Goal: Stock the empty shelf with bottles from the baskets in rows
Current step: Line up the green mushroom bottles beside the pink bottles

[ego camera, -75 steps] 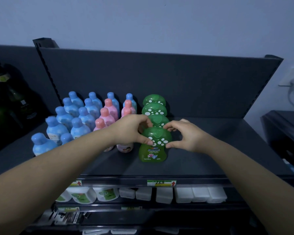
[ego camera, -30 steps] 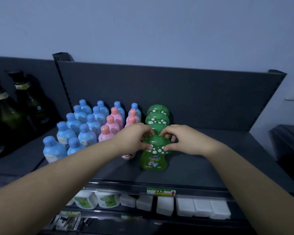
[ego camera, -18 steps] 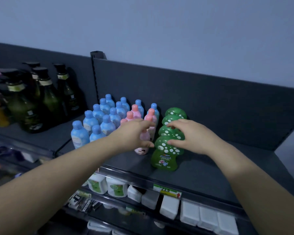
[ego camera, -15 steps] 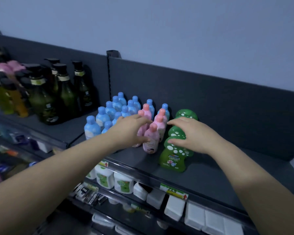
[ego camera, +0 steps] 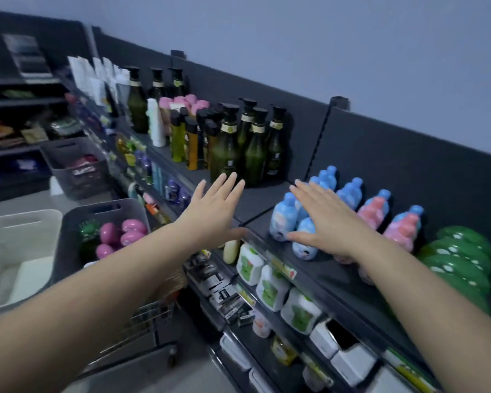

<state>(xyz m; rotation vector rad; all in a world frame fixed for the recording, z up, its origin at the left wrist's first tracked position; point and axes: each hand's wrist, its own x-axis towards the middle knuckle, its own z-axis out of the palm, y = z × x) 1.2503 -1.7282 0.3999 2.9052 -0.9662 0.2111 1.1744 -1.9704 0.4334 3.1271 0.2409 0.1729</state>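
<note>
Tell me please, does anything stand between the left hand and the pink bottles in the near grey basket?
Nothing visible does. The left hand is open and holds nothing, and the pink bottles lie uncovered in the open-topped grey basket, below and to the left of it.

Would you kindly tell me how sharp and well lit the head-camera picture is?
Head view: dim, bluish light; motion blur smears the green bottles at right and the white basket at left; wide-angle tilt slants the shelf; the left hand and right hand look crisp.
</note>
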